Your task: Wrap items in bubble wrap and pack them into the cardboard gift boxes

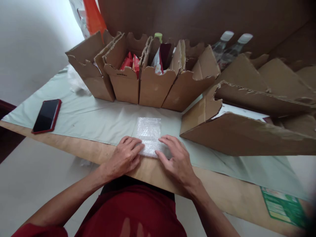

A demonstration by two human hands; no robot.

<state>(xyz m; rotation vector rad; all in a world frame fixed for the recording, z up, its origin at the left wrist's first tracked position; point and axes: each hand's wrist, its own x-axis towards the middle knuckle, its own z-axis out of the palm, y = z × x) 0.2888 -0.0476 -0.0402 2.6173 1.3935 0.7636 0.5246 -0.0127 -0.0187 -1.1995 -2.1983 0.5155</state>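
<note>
A small piece of clear bubble wrap [148,130] lies flat at the front edge of the cloth-covered table, its near part between my two hands. My left hand [127,154] rests at its left edge, fingers loosely bent and fingertips touching the plastic. On the right side, my right hand [176,158] is open, thumb and fingers apart, with its fingertips at the wrap's edge. Neither hand is lifting the sheet. Whether anything lies inside or under the wrap, I cannot tell.
Several cardboard bins [158,87] stand behind the wrap, some with packets inside. A larger cardboard bin [247,135] is at the right. A phone [46,115] lies at the left, a green printed card [282,205] at the front right. Bottles [224,42] stand at the back.
</note>
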